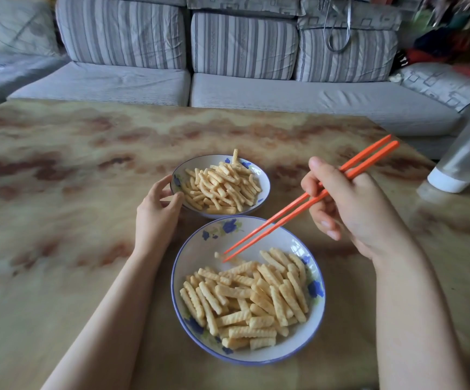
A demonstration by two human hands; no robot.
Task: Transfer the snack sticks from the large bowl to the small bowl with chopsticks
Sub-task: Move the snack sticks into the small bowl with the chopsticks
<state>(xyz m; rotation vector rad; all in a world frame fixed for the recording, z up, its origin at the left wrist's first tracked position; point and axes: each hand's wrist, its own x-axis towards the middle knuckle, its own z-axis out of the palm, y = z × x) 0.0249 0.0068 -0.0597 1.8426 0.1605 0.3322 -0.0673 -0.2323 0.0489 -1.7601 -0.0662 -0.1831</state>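
The large white bowl (200, 254) with blue flowers stands nearest me, holding a pile of ridged yellow snack sticks (250, 299). Just beyond it sits the small bowl (264, 184), heaped with more snack sticks (222, 187). My right hand (349, 209) grips orange chopsticks (298, 204); their tips are slightly apart inside the large bowl, beside a small snack piece (216, 254) on its bare far side. My left hand (157, 209) holds the small bowl's left rim between thumb and fingers.
The bowls sit on a marbled beige and brown table (59, 192). A white and clear bottle (461, 164) stands at the table's right edge. A grey striped sofa (228, 80) runs behind the table.
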